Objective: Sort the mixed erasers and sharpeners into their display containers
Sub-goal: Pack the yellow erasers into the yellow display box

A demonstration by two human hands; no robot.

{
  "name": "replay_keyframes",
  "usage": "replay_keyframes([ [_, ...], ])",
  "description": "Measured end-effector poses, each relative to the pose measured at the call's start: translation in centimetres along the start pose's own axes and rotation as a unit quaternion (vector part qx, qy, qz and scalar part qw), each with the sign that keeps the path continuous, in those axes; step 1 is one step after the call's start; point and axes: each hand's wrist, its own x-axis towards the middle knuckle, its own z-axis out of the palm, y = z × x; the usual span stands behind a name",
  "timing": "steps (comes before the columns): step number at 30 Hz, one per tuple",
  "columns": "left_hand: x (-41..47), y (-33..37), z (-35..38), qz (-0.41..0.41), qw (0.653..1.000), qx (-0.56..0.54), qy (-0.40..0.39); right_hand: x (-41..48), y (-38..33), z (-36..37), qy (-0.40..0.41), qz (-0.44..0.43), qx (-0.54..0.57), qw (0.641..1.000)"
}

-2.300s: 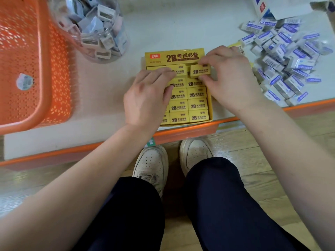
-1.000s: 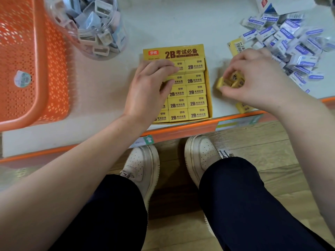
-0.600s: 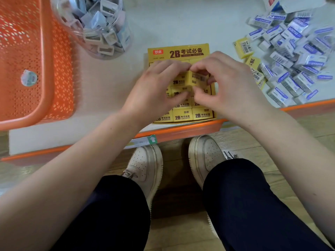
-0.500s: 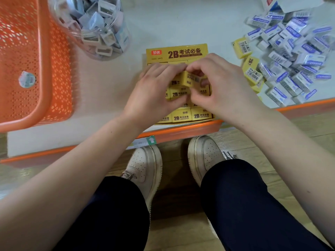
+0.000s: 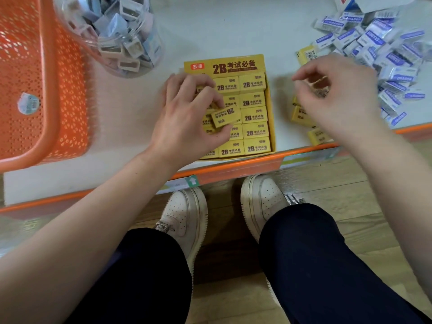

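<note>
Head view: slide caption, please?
Left hand pinches a yellow eraser over the display box; right hand hovers above loose yellow erasers.

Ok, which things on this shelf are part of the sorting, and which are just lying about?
Part of the job: yellow eraser pinched in the left hand; yellow display box; loose yellow erasers by the right hand; blue-and-white eraser pile; jar of sharpeners.
Just lying about: orange basket; green arrow label.

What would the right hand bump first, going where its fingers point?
Probably the yellow eraser box: the right hand aims its curled fingers left across bare shelf. Height is unclear.
</note>
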Motion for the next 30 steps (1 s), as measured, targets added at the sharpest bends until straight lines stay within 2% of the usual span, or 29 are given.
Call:
replay_keyframes([
  [2,0.1,0.1,0.0,0.017,1.0,0.015,0.009,0.3,0.8,-1.7,-0.061,0.039,-0.035,0.997],
  [5,-0.2,0.3,0.2,0.026,0.999,0.037,0.011,0.3,1.1,-3.1,-0.166,0.039,-0.106,0.98],
  [8,-0.2,0.4,0.2,0.009,0.999,0.037,0.013,0.2,0.8,-2.6,-0.198,0.037,-0.147,0.968],
  [14,-0.3,0.4,0.2,0.001,1.0,0.025,0.013,0.0,1.0,-1.7,-0.177,0.017,-0.173,0.969],
  [24,-0.5,-0.9,-1.2,0.076,0.996,-0.041,0.014,-0.7,1.1,-1.0,-0.165,0.016,-0.19,0.968],
  [28,0.3,-0.9,-1.5,0.045,0.999,-0.029,-0.001,-0.4,-0.9,-2.4,-0.11,0.011,-0.113,0.987],
  [30,0.6,-0.5,-1.4,0.057,0.998,-0.027,-0.021,-0.2,-2.6,-2.8,-0.102,-0.001,-0.047,0.994],
])
